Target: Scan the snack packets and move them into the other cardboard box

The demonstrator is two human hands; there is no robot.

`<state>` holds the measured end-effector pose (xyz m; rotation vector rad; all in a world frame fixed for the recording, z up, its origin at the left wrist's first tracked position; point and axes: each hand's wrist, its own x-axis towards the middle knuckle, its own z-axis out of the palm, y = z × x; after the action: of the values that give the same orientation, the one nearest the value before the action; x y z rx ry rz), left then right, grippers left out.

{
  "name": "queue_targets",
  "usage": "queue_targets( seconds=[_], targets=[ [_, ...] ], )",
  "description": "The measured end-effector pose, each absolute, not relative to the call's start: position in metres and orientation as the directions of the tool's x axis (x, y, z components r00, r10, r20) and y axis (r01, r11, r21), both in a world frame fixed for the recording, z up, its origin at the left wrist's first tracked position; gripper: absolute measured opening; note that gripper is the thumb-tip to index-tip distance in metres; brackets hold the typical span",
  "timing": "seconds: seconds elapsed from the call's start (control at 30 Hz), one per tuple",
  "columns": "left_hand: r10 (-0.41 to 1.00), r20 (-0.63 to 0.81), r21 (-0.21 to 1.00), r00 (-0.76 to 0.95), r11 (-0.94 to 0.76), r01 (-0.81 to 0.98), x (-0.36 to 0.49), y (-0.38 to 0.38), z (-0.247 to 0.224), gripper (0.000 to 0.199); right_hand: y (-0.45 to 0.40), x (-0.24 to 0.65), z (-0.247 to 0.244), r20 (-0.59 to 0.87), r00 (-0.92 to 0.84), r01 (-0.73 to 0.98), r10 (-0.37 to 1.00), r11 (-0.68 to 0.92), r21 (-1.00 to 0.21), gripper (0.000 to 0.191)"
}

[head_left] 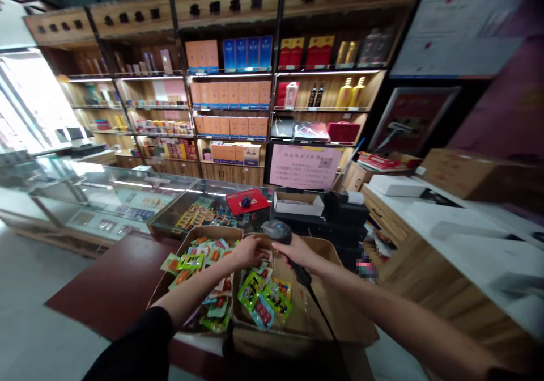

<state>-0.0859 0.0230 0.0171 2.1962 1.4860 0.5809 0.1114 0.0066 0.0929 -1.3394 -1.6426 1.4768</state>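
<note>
My right hand [297, 252] is wrapped round a dark barcode scanner [278, 231], its cord hanging down over the right-hand cardboard box [327, 307]. To the left of the scanner, my left hand [249, 250] has curled fingers over the far left part of that same box. What it pinches, if anything, is hard to make out. Inside the box lie small snack packets [266, 299] in green and clear wrappers. The left-hand cardboard box [221, 233] is heaped with similar packets [215, 253], and my left forearm crosses above it.
Behind the boxes stands a glass display counter [204, 188] bearing a red mat [249, 200], a white open box [297, 204] and a monitor [306, 166]. A white counter [463, 239] is on the right. Shelves of boxed goods and bottles line the back wall.
</note>
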Motion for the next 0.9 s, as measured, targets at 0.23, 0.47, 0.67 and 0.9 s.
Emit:
queue_targets(
  seconds=[0.23, 0.47, 0.67, 0.9],
  targets=[
    [0.966, -0.127, 0.238, 0.223, -0.189, 0.953, -0.04, 0.044, -0.019, 0.05, 0.021, 0.12, 0.063, -0.309, -0.211, 0.379, 0.927, -0.214, -0.9, 0.024],
    [0.978, -0.177, 0.333, 0.113, -0.049, 0.942, -0.024, 0.036, -0.02, 0.05, 0.018, 0.145, 0.049, -0.448, -0.252, 0.362, 0.858, -0.346, -0.866, 0.028],
    [0.981, -0.081, 0.851, -0.177, 0.16, 0.5, -0.031, 0.031, -0.005, 0.011, 0.018, 0.179, 0.047, -0.47, -0.363, 0.312, 0.805, -0.37, -0.875, 0.027],
    [0.907, -0.371, 0.882, -0.198, 0.278, -0.38, -0.016, 0.013, 0.007, 0.015, 0.006, 0.201, 0.043, -0.449, -0.475, 0.26, 0.757, -0.367, -0.893, 0.028]
  ],
)
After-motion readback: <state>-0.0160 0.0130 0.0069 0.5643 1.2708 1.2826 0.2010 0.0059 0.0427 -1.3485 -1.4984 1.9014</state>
